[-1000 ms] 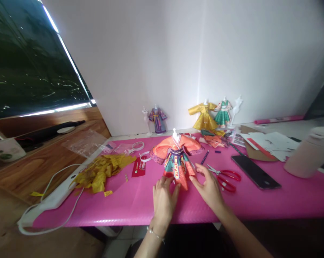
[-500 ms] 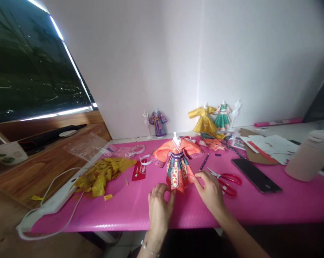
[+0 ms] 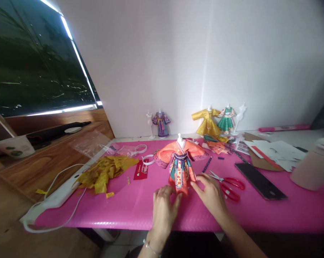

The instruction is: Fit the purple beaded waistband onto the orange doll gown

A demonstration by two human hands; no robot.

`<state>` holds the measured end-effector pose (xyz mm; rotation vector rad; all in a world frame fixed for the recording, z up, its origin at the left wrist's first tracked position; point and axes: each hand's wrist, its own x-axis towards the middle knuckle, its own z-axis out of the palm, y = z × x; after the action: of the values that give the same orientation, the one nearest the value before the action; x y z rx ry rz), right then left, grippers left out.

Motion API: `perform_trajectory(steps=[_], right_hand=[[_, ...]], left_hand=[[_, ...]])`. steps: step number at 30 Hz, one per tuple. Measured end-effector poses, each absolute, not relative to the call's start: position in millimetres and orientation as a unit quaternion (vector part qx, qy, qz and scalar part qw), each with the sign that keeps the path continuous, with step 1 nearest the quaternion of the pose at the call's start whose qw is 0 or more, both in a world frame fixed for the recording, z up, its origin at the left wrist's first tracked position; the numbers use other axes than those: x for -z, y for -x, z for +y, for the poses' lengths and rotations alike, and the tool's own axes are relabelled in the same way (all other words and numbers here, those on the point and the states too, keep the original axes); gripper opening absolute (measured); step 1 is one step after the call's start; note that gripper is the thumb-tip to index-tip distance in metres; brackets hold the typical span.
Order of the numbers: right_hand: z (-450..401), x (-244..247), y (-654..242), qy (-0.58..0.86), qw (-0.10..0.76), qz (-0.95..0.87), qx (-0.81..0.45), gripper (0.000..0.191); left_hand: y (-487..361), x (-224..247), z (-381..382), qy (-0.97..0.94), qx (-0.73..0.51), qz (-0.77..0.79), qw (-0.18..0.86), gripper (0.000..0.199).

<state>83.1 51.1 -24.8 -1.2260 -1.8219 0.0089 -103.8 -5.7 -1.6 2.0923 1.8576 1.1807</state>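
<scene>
A small orange doll robe point(image 3: 181, 148) with wide patterned sleeves, a dark belt and a green and orange skirt stands upright on a white mini mannequin point(image 3: 179, 137). My left hand point(image 3: 164, 208) is at the lower left of the skirt, thumb and fingers closed on the hem. On the right side, my right hand point(image 3: 210, 191) pinches the skirt's edge between thumb and finger. Red-handled scissors point(image 3: 232, 183) lie just beyond my right hand. Behind them is a dark dotted pen-like stick point(image 3: 207, 164).
Crumpled yellow fabric point(image 3: 104, 173), a red card point(image 3: 141, 170) and white rings point(image 3: 148, 159) lie left on the pink mat point(image 3: 119, 211). To the right are a phone point(image 3: 261, 181) and a pale bottle point(image 3: 312, 166). Dressed mannequins, including a purple robe point(image 3: 161, 123) and yellow robe point(image 3: 207, 121), stand by the wall.
The whole view has shifted slightly, so things sit a little further right. My left thumb has moved up along the hem, and the skirt's right edge is drawn in slightly.
</scene>
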Motion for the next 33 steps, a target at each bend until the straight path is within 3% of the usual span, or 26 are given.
perform_trajectory(steps=[4,12,16,20,28,33], right_hand=[[64.1,22.6,-82.4,0.480,0.457,-0.747,-0.048,0.031],[62.7,22.3,-89.0,0.465,0.483,-0.735,-0.106,0.025],[55.5,26.9,-89.6,0.486,0.523,-0.692,-0.106,0.038],[57.7,26.8,-88.2,0.477,0.528,-0.694,-0.112,0.018],[66.2,24.9,-89.0,0.455,0.520,-0.709,-0.137,0.020],[64.5,24.6,-86.4,0.457,0.528,-0.702,-0.142,0.020]], left_hand=[[102.6,1.2,-4.4,-0.693,-0.376,0.613,0.058,0.005],[101.0,-4.7,0.4,-0.695,-0.354,0.622,0.074,0.001],[99.9,-8.2,2.6,-0.692,-0.345,0.629,0.082,0.005],[100.8,-10.6,1.8,-0.695,-0.337,0.628,0.099,0.009],[124.9,-19.0,4.6,-0.665,-0.371,0.635,0.133,0.029],[132.9,-14.9,28.9,-0.629,-0.391,0.662,0.119,0.023]])
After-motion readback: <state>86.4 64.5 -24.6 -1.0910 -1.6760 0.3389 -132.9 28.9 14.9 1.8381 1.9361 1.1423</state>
